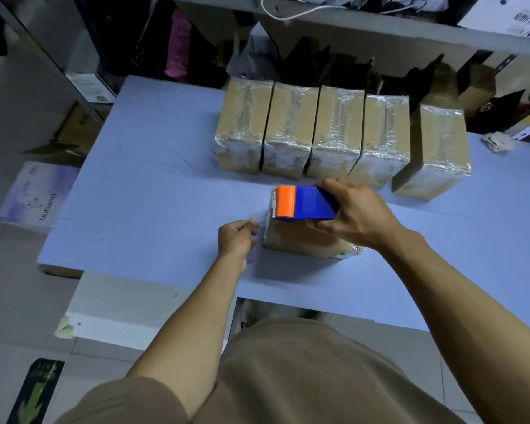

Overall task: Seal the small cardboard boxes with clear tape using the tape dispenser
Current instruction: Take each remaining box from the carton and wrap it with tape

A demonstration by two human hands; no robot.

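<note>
A small cardboard box (303, 240) lies on the pale blue table (153, 185) in front of me. My right hand (355, 212) grips the blue and orange tape dispenser (303, 203) and holds it on top of the box, orange end to the left. My left hand (237, 237) pinches the free end of the clear tape (262, 220) just off the box's left side. Much of the box is hidden under the dispenser and my right hand.
Several taped cardboard boxes (312, 133) stand in a row at the back of the table, one (435, 154) apart at the right. A crumpled rag (499, 142) lies far right. Shelving with bags stands behind. A printed box (34, 194) lies on the floor to the left.
</note>
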